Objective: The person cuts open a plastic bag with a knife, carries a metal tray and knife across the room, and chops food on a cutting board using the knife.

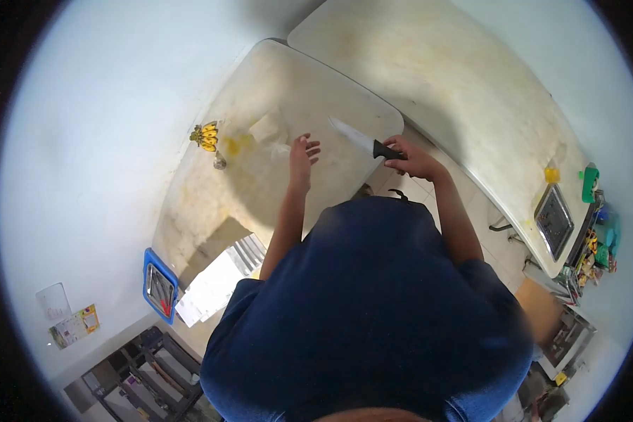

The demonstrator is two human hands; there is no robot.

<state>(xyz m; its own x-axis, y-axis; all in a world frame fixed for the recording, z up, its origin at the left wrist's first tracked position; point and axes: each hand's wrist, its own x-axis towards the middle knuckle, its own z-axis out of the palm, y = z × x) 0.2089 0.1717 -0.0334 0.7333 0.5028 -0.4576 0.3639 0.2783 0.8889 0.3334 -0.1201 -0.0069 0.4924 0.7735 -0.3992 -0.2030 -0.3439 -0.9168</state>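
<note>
In the right grip (397, 153) lies the knife's handle (387, 151).

yellow bananas (207, 136) near the wall (112, 141), metal-rimmed tray (554, 222) near green object (590, 184)

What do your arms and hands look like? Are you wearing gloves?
No gloves! My left hand and right hand are bare, and so are my forearms. My dark blue top has short sleeves. Any rings would be too small to make out.
</note>
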